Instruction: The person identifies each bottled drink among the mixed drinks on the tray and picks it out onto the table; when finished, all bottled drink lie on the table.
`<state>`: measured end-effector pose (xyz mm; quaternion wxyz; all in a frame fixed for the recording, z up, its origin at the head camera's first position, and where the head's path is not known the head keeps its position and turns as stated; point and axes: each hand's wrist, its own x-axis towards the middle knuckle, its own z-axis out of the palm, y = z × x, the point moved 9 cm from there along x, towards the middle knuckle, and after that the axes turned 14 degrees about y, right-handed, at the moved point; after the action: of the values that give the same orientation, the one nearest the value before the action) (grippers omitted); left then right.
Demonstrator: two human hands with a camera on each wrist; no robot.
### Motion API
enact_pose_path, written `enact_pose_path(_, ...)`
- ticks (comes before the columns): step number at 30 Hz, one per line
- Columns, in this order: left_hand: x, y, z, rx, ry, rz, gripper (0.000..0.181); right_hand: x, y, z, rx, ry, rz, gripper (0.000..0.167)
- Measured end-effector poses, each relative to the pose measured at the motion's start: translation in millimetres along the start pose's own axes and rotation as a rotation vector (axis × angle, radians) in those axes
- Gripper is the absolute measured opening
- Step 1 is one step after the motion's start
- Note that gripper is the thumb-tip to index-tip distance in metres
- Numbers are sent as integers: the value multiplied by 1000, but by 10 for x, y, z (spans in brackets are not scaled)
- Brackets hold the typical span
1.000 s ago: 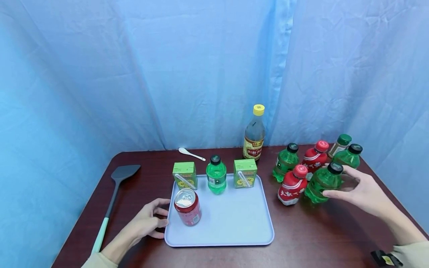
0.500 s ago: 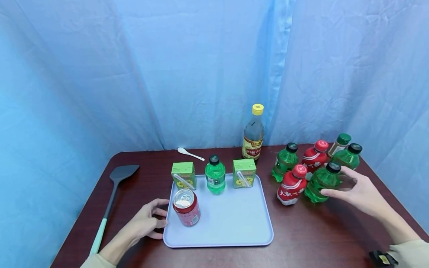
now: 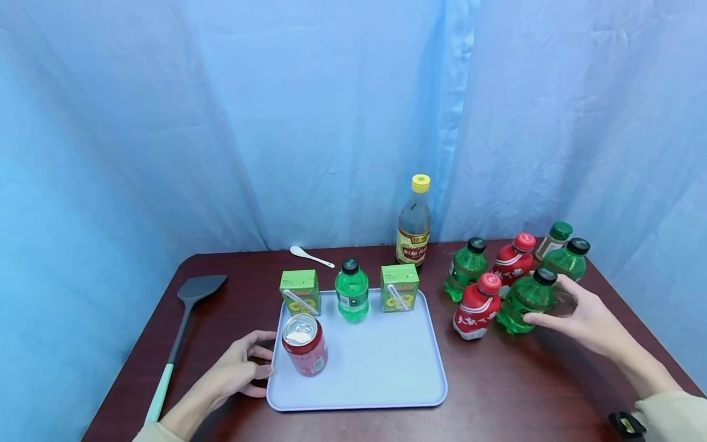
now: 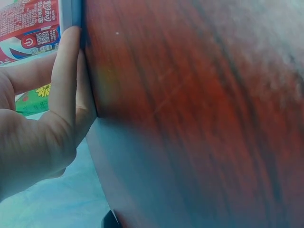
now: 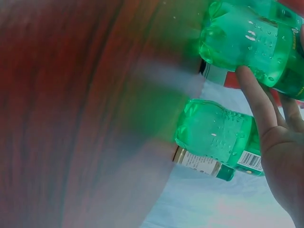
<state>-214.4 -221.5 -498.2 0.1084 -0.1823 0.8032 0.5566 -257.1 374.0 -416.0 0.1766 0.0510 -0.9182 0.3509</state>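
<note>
My left hand (image 3: pixel 237 368) rests its fingers against the left rim of a pale lavender tray (image 3: pixel 381 377); in the left wrist view the fingertips touch the tray's side. Just inside that rim stands a red-and-pink Coca-Cola can (image 3: pixel 307 356). Along the tray's back are two green drink cartons (image 3: pixel 301 291) with straws, one at each side of a green soda bottle (image 3: pixel 352 296). Over at the right, my right hand (image 3: pixel 588 319) holds another green soda bottle (image 3: pixel 525 304) between thumb and fingers. That bottle is upright among other bottles, its far side partly hidden.
Beside the held bottle stand red bottles (image 3: pixel 476 312), more green bottles (image 3: pixel 466 270) and a green-capped seasoning jar (image 3: pixel 554 239). A yellow-capped sauce bottle (image 3: pixel 414 230) and white spoon (image 3: pixel 311 256) are at the back. A spatula (image 3: pixel 179 334) lies at the left.
The whole head view has shifted slightly, so things appear a little further left. Both hands keep their places, at the tray's rim and around the green soda bottle.
</note>
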Motion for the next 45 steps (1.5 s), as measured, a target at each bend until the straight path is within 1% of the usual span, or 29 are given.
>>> enact_pose_path(5, -16, -10, 24, 2, -25, 1, 66, -14, 14, -3, -21, -10, 20, 89)
enact_pose_path(8, -19, -24, 15, -3, -21, -4, 66, -14, 12, 9, -20, -15, 27, 89)
enact_pose_path(16, -13, 13, -7, 1, -24, 12, 65, -20, -20, 24, 14, 15, 15, 82)
enact_pose_path(22, 3, 14, -13, 8, -10, 6, 66, -24, -54, 24, 30, 6, -1, 81)
enact_pose_path(27, 18, -5, -14, 19, 18, -1, 66, -24, -100, 29, 42, -12, -16, 81)
enact_pose_path(30, 13, -7, -11, 20, 16, -4, 66, -16, -172, -30, 44, 14, -12, 87)
enact_pose_path(32, 4, 2, -9, 16, 4, -2, 67, -5, -280, -107, 85, 60, -32, 91)
enact_pose_path(34, -2, 4, -7, 12, -7, -2, 67, 5, -433, -204, 123, 124, -62, 95)
enact_pose_path(38, -3, 2, -6, 9, -16, 3, 67, 4, -845, -389, 231, 241, -148, 98)
enact_pose_path(40, -1, -6, -9, 10, -10, 0, 67, -9, -1067, -462, 270, 283, -187, 97)
enact_pose_path(42, 3, -6, -9, 11, -7, 2, 67, -32, -1317, -523, 294, 320, -249, 94)
enact_pose_path(45, 4, -5, -9, 10, -3, 2, 67, -88, -1728, -567, 411, 338, -355, 83)
